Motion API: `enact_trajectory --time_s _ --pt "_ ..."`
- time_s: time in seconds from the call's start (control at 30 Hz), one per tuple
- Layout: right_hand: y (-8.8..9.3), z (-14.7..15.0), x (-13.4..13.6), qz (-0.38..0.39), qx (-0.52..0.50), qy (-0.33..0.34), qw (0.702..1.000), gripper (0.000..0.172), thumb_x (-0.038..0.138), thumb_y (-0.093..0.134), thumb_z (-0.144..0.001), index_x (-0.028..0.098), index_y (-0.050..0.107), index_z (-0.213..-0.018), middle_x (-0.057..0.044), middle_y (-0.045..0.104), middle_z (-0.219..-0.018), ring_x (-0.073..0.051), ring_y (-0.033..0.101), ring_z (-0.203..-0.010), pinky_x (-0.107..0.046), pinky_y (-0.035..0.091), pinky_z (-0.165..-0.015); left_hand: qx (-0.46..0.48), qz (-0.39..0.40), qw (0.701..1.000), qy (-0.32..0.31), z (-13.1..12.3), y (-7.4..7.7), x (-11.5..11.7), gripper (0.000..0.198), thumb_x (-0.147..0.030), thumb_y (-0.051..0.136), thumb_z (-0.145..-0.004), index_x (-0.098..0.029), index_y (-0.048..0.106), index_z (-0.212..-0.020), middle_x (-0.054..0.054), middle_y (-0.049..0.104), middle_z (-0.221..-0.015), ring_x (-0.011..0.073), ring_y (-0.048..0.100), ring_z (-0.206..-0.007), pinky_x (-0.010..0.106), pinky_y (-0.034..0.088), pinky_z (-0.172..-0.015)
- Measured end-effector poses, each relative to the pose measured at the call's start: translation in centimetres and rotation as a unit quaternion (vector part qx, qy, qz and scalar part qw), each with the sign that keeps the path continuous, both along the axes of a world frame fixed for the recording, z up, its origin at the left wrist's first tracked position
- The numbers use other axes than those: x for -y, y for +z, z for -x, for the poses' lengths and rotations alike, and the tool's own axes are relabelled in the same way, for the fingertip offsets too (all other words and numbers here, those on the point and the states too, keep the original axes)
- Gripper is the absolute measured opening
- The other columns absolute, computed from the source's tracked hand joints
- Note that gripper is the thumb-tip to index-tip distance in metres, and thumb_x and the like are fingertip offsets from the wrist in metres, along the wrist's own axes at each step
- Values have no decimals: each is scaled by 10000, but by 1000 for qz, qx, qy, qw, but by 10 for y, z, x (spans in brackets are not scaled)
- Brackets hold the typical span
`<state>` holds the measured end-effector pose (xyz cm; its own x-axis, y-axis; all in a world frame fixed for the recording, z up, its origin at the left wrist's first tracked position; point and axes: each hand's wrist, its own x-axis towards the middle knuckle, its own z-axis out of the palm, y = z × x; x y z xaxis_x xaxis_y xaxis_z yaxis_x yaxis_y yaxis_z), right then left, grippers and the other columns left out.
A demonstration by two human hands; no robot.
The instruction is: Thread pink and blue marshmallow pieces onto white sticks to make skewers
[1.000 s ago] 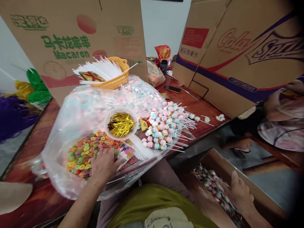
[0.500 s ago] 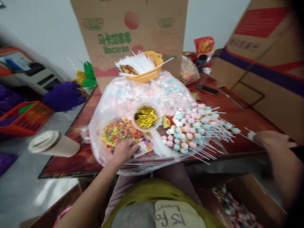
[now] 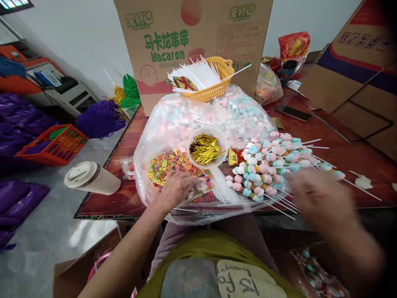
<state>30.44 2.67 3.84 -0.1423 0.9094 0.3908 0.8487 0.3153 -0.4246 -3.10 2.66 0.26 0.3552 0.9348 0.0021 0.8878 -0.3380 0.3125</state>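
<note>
My left hand [image 3: 178, 188] has its fingers curled on a small clear printed plastic bag [image 3: 204, 185], at the edge of a heap of coloured ring candies [image 3: 170, 163]. My right hand [image 3: 322, 196] is smeared by motion above the stick ends of the marshmallow skewers [image 3: 263, 169]; whether it holds anything is unclear. A round white tub holds gold twist ties [image 3: 206, 148]. White sticks [image 3: 225, 186] lie below the tub, and a small red and gold label [image 3: 235, 157] sits right of it. Beneath these spreads a large clear bag of pastel marshmallows [image 3: 180, 120].
A yellow basket [image 3: 214, 92] of white sticks rests on the far side of the bag, before a tall carton [image 3: 204, 37]. To the left stands a lidded cup [image 3: 105, 181]; a phone [image 3: 294, 112] lies at right. An open box of wrapped sweets [image 3: 319, 269] is below the table.
My right hand has swung from the table's right end leftward to the skewers. A white scrap it was near lies on the table. My left hand stays by the candies; the view has shifted.
</note>
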Motion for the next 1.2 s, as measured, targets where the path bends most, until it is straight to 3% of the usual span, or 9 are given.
enact_trajectory --time_s 0.03,0.1,0.2,0.4,0.57,0.83,0.97,1.07,1.2 --pt "-3 30 1 -32 -2 87 996 443 509 413 -870 210 499 -555 -61 501 -607 -195 467 -631 -383 371 -668 14 -7 1000 -23 -3 6 3 291 -250 388 -905 -229 666 -985 58 678 -997 207 561 -953 379 305 -926" --pt "-12 83 2 -42 -41 190 980 342 514 538 -800 180 565 -727 -107 591 -844 -241 517 -837 -388 391 -754 58 0 995 -82 -8 17 10 300 -249 371 -918 -212 668 -939 51 677 -946 186 560 -931 348 328 -917" --pt "-29 128 4 78 -118 260 955 164 313 490 -838 169 566 -822 -69 601 -830 -180 532 -780 -307 409 -690 141 41 983 -113 -16 26 22 323 -273 346 -932 -188 650 -863 32 657 -828 151 565 -832 279 399 -816" --pt "-54 125 18 218 -275 170 921 220 325 484 -832 178 495 -669 8 531 -646 -122 466 -633 -248 368 -589 328 93 937 81 -39 4 38 180 -329 588 -796 -152 597 -828 3 616 -721 114 537 -650 220 426 -614" --pt "-50 105 24 263 -345 191 881 172 330 531 -807 174 510 -740 21 508 -673 -104 445 -639 -222 364 -576 380 204 901 36 -47 -2 35 195 -316 604 -770 -139 614 -688 -8 605 -628 97 511 -595 206 398 -584" --pt "-59 104 27 69 -148 141 976 360 321 330 -916 182 377 -587 29 392 -548 -89 332 -521 -234 252 -507 390 180 903 25 -59 -1 29 196 -321 652 -721 -138 612 -779 -6 603 -665 105 522 -609 202 411 -570" --pt "-37 73 1 41 21 76 996 482 391 344 -928 170 408 -504 6 407 -496 -99 334 -506 -252 235 -510 363 115 925 -8 -60 -4 27 260 -322 521 -842 -144 597 -668 -11 579 -605 94 513 -584 191 404 -565" --pt "-14 35 -27 -18 227 -36 973 315 325 445 -896 133 602 -703 -103 598 -783 -184 472 -745 -298 293 -628 319 40 946 -37 -52 -6 26 309 -298 455 -891 -155 581 -646 -22 547 -564 88 492 -550 187 396 -543" --pt "-7 -3 -48 -9 385 28 922 167 142 481 -843 164 645 -865 -101 618 -942 -256 484 -916 -368 312 -727 284 -85 952 -81 -36 -11 26 232 -227 450 -899 -172 615 -746 18 649 -730 122 594 -717 226 462 -692"
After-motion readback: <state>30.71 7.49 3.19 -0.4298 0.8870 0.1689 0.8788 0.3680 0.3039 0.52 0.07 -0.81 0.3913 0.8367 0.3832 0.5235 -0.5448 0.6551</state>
